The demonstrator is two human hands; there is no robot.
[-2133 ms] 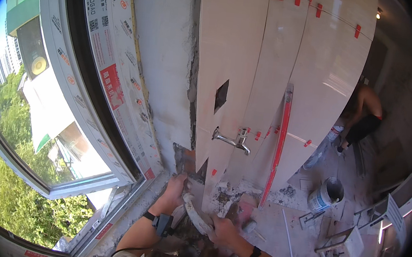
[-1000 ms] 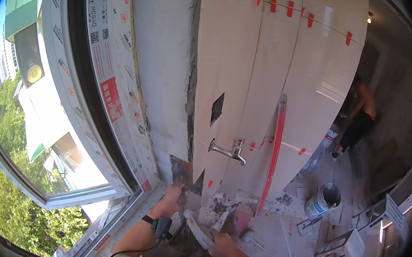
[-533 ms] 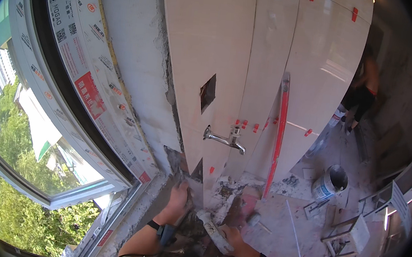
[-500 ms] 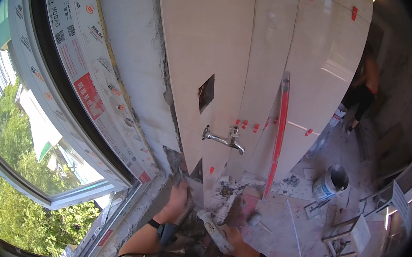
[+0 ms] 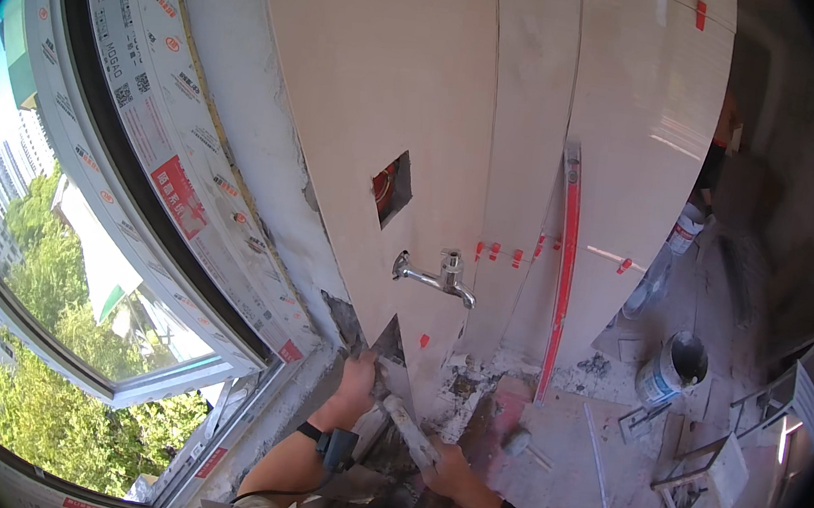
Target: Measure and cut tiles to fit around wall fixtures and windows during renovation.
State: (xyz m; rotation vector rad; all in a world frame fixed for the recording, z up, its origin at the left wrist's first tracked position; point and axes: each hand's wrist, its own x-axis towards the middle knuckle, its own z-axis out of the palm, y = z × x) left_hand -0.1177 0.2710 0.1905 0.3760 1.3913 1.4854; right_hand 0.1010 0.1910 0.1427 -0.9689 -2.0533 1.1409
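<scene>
Slanting from right hand: elongated tool, off-white, grey-smudged.

Window left, tool below tap, bucket right

dial centre: tap, shiny metal | 1 o'clock: tiles, smooth, glossy | 4 o'clock: bucket, plastic-looking, smeared | 6 o'clock: held tool, matt, dusty
</scene>
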